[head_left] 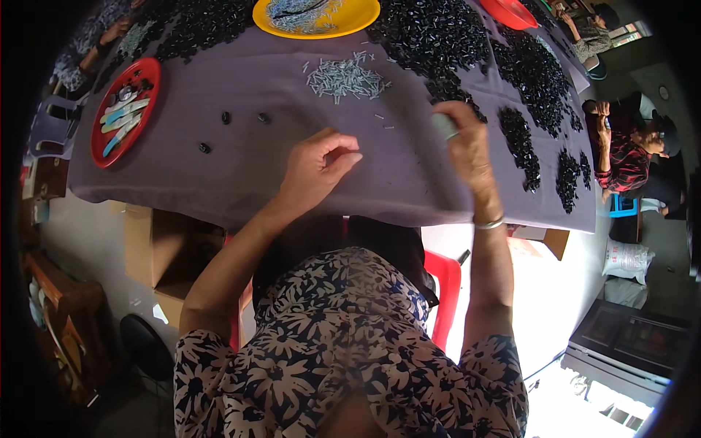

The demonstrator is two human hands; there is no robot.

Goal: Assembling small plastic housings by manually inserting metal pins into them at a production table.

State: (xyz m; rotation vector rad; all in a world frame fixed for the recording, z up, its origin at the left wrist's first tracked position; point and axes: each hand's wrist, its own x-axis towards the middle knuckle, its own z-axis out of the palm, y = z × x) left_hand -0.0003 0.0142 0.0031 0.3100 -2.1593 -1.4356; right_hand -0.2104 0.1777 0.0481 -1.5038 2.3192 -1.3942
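Observation:
My left hand [315, 169] is over the near middle of the table, fingers curled toward the thumb; whatever it may hold is hidden. To its right, my right hand [469, 150] is smeared by motion but wrapped round a small pale grey object [443, 125] whose kind I cannot make out. Beyond the hands lies a pile of short, pale, see-through pins [347, 78], with a couple of loose ones nearer me. Left of my left hand are a few small black pieces [225, 117]. Heaps of small glossy black parts [438, 40] spread past my right hand.
A yellow plate [318, 33] of pale pins sits at the far middle. On the left, a red plate [150, 109] holds several light-handled tools [124, 117]. A red basin [509, 14] stands far right. Other people [631, 157] sit around the cloth-covered table [241, 171].

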